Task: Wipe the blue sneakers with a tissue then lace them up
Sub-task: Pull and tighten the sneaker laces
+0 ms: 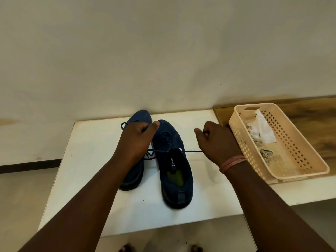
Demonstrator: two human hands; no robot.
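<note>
Two dark blue sneakers stand side by side on a white table point(87, 179), toes toward the wall. The right sneaker point(174, 171) shows its green insole, and its dark lace point(192, 151) runs taut out to both sides from the top eyelets. My left hand point(136, 140) hovers over the left sneaker point(141, 116), covers most of it and grips one lace end. My right hand point(216, 142), with a pink band on the wrist, pinches the other lace end to the right of the shoe.
A beige perforated plastic basket point(298, 142) sits at the right, partly on a wooden surface point(320, 120), holding white tissue point(261, 126) and crumpled used pieces. A plain wall rises just behind the table. Floor lies on the left and in front.
</note>
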